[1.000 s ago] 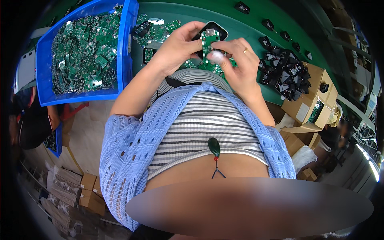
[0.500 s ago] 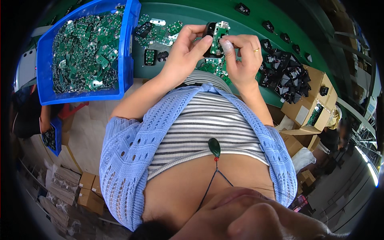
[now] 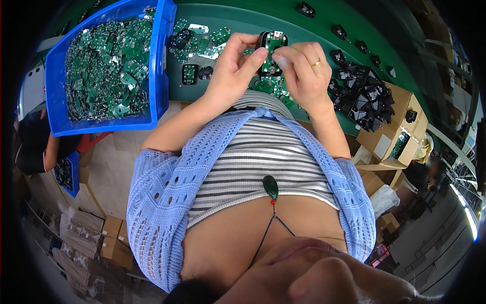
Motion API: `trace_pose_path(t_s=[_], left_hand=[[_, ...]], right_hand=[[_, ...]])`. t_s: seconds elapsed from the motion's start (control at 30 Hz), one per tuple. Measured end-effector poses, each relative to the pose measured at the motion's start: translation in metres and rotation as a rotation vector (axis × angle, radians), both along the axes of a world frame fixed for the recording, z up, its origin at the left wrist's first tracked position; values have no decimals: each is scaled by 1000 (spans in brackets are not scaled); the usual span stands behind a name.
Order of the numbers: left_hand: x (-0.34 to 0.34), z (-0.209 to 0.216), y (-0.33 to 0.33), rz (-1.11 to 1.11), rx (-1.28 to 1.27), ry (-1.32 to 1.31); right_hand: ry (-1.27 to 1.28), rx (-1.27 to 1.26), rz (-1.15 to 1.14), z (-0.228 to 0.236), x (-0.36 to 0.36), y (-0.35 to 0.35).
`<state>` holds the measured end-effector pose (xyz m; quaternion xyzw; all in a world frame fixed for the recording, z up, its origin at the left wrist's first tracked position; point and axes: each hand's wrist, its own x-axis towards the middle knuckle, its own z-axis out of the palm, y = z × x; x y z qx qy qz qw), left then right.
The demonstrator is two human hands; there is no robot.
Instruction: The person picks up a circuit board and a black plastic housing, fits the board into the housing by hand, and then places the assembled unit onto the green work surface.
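Over the table I hold a small black plastic housing [image 3: 260,44], its open side facing up. A green circuit board [image 3: 271,54] lies in it, with a silver connector at its far end. My left hand [image 3: 234,68] grips the housing from the left, the thumb lying on its rim. From the right, my right hand [image 3: 307,73] touches the board's right edge with thumb and fingertips pinched together. Left of my hands, a black housing with a board in it [image 3: 190,74] rests on the table beside a dark plastic part [image 3: 205,72].
A blue bin [image 3: 161,96] full of green circuit boards stands at the left. Loose boards [image 3: 220,35] lie behind my left hand. A heap of black housings [image 3: 365,99] sits at the right, near a cardboard box [image 3: 380,133]. More housings [image 3: 339,32] line the far edge.
The circuit board, tilted up above the housing before, now lies down inside it. My right hand has shifted slightly left with its fingertips on the board.
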<state>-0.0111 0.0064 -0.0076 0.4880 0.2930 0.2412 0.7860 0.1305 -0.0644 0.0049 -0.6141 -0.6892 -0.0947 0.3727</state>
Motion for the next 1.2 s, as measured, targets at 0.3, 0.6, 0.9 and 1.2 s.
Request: trace_pose_path(t_s=[0.3, 0.6, 0.9, 1.2], left_hand=[[5, -3, -2, 39, 91, -66], [11, -10, 6, 6, 104, 40], [17, -10, 8, -12, 44, 28], [17, -20, 6, 13, 162, 8]], right_hand=[[-51, -51, 96, 1, 12, 1], [-51, -114, 91, -7, 15, 3], [-4, -112, 40, -9, 20, 5], [-68, -195, 34, -5, 15, 5]])
